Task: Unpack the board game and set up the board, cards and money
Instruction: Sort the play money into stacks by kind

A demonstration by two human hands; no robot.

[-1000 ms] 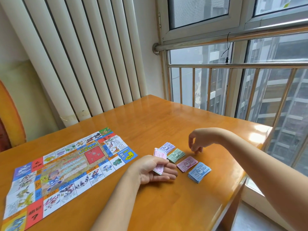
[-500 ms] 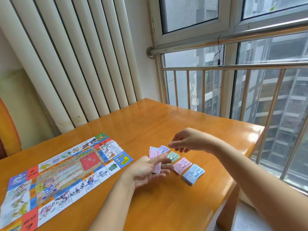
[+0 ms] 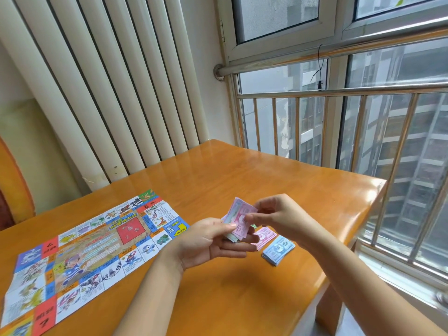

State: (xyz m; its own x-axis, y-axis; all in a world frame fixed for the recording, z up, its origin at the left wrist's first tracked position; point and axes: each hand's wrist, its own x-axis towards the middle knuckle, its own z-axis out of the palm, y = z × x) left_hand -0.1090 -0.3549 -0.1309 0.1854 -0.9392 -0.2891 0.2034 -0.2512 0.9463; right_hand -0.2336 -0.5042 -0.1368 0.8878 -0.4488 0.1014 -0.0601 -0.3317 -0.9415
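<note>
Readable print, game board (image 3: 80,258): the blue corner square nearest the hands carries a yellow arrow, "2000" and two Chinese characters. Several red squares show a "?". The remaining text is too small to read.

Notes: the top pink note of the wad of notes (image 3: 238,221) shows "000". The pink stack (image 3: 265,235) and blue stack (image 3: 278,249) lie side by side on the counter (image 3: 242,299); their digits end in "00", and the first digit is unclear.

Left grip (image 3: 208,241): palm up, fingers curled under the wad, thumb pressed on top, held just above the counter between the board and the stacks.

Right grip (image 3: 278,217): palm down, forearm entering from the lower right, thumb and fingertips closed on the wad's upper edge, pinching the top pink note.

The board lies flat and unfolded at the left of the counter, apart from the stacks.
</note>
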